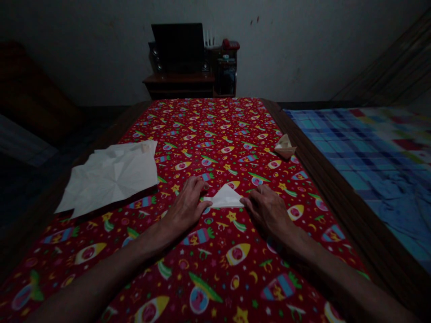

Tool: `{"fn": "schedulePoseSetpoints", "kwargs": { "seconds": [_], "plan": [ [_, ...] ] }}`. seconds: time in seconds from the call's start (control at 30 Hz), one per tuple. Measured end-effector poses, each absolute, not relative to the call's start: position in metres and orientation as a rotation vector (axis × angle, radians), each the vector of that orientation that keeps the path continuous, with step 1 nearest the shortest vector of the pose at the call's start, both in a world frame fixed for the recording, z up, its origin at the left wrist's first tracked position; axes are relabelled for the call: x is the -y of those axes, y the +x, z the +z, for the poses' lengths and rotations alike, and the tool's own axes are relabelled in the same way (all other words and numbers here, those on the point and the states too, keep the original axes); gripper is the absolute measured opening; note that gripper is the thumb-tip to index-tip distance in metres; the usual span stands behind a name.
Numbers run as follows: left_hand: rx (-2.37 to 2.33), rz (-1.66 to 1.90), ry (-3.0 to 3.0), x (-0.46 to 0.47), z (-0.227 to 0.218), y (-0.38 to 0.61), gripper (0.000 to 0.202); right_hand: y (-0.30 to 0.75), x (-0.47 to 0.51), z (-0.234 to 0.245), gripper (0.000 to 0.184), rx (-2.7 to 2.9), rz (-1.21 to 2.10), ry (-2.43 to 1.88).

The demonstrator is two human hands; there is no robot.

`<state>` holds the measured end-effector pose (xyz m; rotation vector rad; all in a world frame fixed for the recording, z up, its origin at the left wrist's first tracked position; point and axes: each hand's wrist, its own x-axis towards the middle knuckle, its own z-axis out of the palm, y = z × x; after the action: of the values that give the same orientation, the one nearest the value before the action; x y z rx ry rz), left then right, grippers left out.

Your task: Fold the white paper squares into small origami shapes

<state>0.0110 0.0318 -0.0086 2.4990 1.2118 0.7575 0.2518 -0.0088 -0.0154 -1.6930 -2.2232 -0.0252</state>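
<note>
A small folded sheet of white paper [226, 197] lies on the red patterned cloth, its peak pointing away from me and its straight edge toward me. My left hand [189, 202] pinches the left corner between thumb and fingers. At the right corner, my right hand [266, 207] grips the paper with thumb and bent fingers. Creased white sheets [114, 175] lie in a loose stack left of my hands. Farther off on the right sits a folded paper boat [285, 147], brownish outside with a pale inside.
The red cloth [215, 242] with rockets and stars covers the long surface before me. A dark monitor [178, 45] stands on a wooden desk [182, 78] by the wall. On the right spreads a blue plaid cloth [336, 148], beyond a dark brown edge [313, 166].
</note>
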Motion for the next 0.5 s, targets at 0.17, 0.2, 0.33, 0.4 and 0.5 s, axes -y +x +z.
{"fn": "schedulePoseSetpoints", "kwargs": {
  "seconds": [0.17,0.2,0.33,0.4,0.5],
  "plan": [
    [-0.879,0.486,2.827,-0.011,-0.006,0.024,0.033,0.251,0.009,-0.015,0.028,2.225,-0.058,-1.688],
    [-0.839,0.452,2.827,-0.007,-0.008,0.026,0.037,0.25,0.01,-0.016,0.027,2.222,-0.063,-1.686],
    [-0.809,0.397,2.765,0.003,-0.02,0.029,0.055,0.251,0.009,-0.017,0.027,2.219,-0.07,-1.669],
    [-0.813,0.395,2.752,0.006,-0.024,0.029,0.06,0.252,0.009,-0.018,0.026,2.207,-0.077,-1.65],
    [-0.83,0.385,2.754,0.009,-0.024,0.029,0.061,0.253,0.009,-0.019,0.019,2.15,-0.135,-1.599]
  ]
}}
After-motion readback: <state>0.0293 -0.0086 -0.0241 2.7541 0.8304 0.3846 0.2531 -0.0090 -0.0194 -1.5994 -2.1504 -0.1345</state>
